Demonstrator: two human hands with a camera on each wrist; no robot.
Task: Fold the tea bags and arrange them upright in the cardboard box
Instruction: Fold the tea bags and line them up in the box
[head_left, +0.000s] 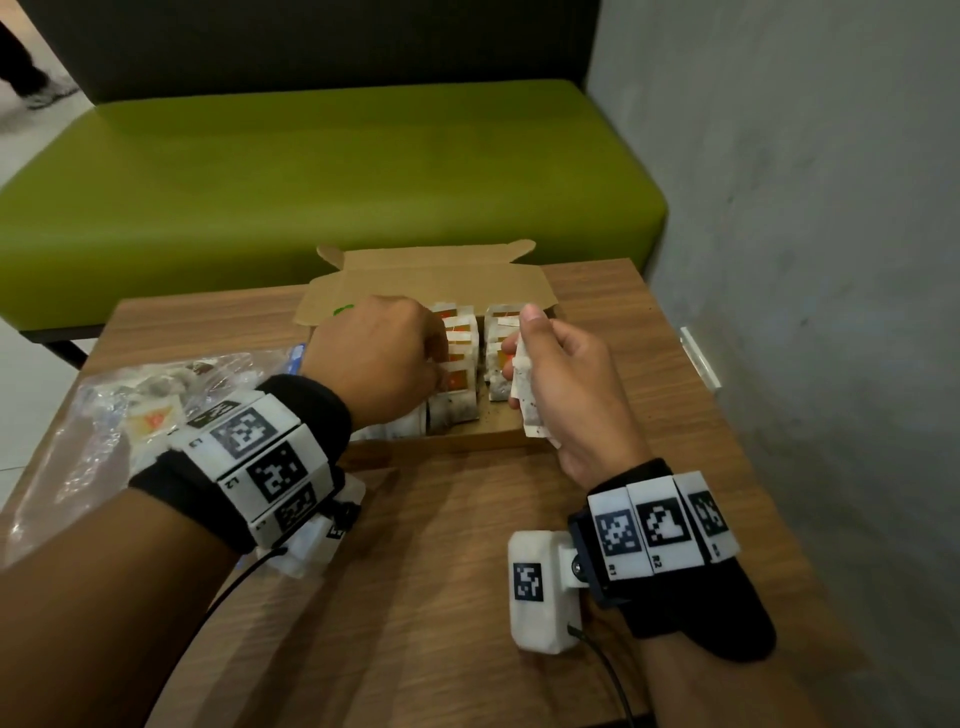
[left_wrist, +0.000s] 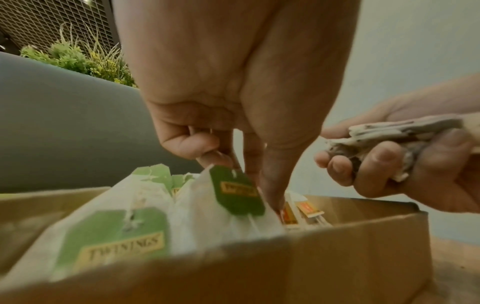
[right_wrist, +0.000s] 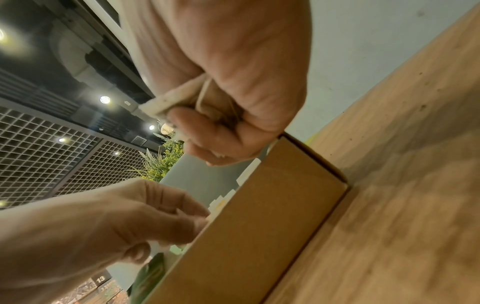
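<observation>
Crinkled clear plastic bag (head_left: 98, 415) lies at the left end of the wooden bench (head_left: 415, 571), with loose sachets showing through it. Just to its right the left hand (head_left: 379, 358) reaches down into the open cardboard box (head_left: 426, 286), its fingers (left_wrist: 270, 185) curled and poking among the upright tea bags (head_left: 460, 353); the left wrist view shows a dark green Twinings tag (left_wrist: 236, 193) against those fingers, though whether they pinch it cannot be told. Lighter green tags (left_wrist: 114, 236) stand nearer the box's front wall, and orange-tagged bags (left_wrist: 298, 214) fill the row further right. Two rows of bags stand in the box, with a gap between them. Over the box's right end the right hand (head_left: 566, 384) hovers, its fingers (right_wrist: 207, 131) wrapped round a small folded bundle of tea bags (head_left: 527, 395), held clear of the box. Behind the bench runs a green cushioned seat (head_left: 311, 182)
</observation>
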